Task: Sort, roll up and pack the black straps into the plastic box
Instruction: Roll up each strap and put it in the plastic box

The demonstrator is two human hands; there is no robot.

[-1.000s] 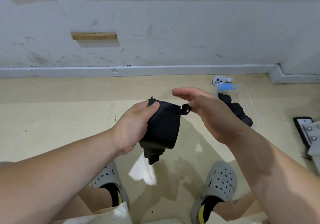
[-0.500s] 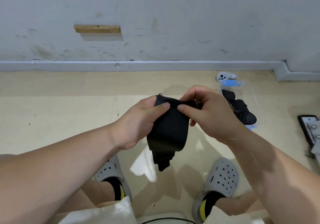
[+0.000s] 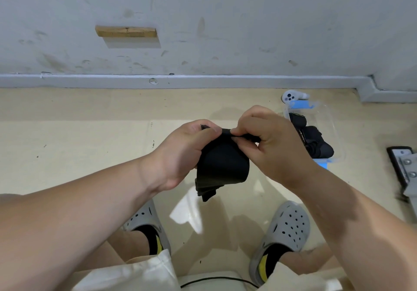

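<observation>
Above the beige floor (image 3: 79, 144), we hold a wide black fabric strap (image 3: 222, 164) in mid-air: our left hand (image 3: 187, 153) has its grip curled round the strap's left edge, and our right hand (image 3: 270, 146) pinches its top edge in a tight grip. Toward the floor's far right corner, a clear plastic box (image 3: 334, 128) holds rolled black straps (image 3: 316, 139).

The right hand (image 3: 268, 142) has closed onto the black strap (image 3: 222, 162) beside the left hand (image 3: 187, 153)
</observation>
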